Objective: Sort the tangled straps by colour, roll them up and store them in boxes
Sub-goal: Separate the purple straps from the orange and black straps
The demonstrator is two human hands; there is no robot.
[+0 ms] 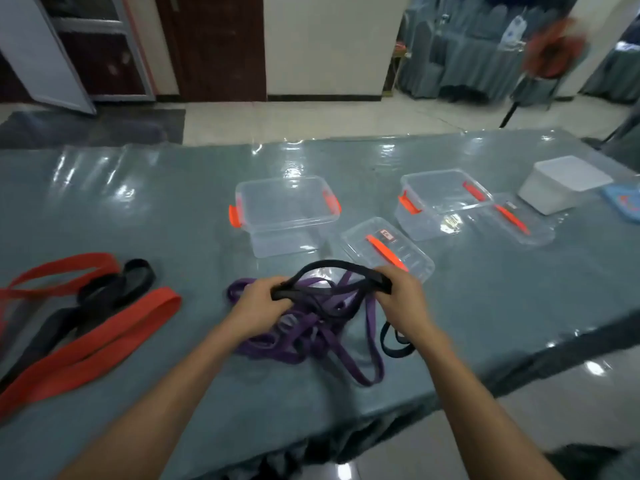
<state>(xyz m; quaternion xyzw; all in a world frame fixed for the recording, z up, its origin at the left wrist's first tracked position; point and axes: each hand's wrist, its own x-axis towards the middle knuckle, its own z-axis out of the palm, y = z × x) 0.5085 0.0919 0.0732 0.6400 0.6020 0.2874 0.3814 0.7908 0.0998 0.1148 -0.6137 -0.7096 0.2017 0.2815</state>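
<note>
— While both are raised at mid-frame, what do they hold?

— The left grip (258, 303) is curled round one end of a black strap (332, 264), and the right grip (403, 299) is curled round the other. The strap arches between them.

— And under it?

— A purple tangle (311, 341) lies on the counter (485, 299), just below both grips. The black strap's lower run drops into it; where it ends I cannot tell. A dark loop (394, 348) lies below the right wrist, near the counter's edge.

— Other straps?

— At lower left, red straps (104, 337) lie in long loops, with dark straps (104, 292) between them and touching them.

— The boxes?

— Two clear ones with orange clips stand above centre, lids off. The left box (287, 242) is beyond the grips and the right box (415, 223) is further right. A near lid (388, 251) lies between them, close to the right grip. A far lid (519, 220) lies against the right box's right side. A white box (564, 185) sits at upper right.
</note>
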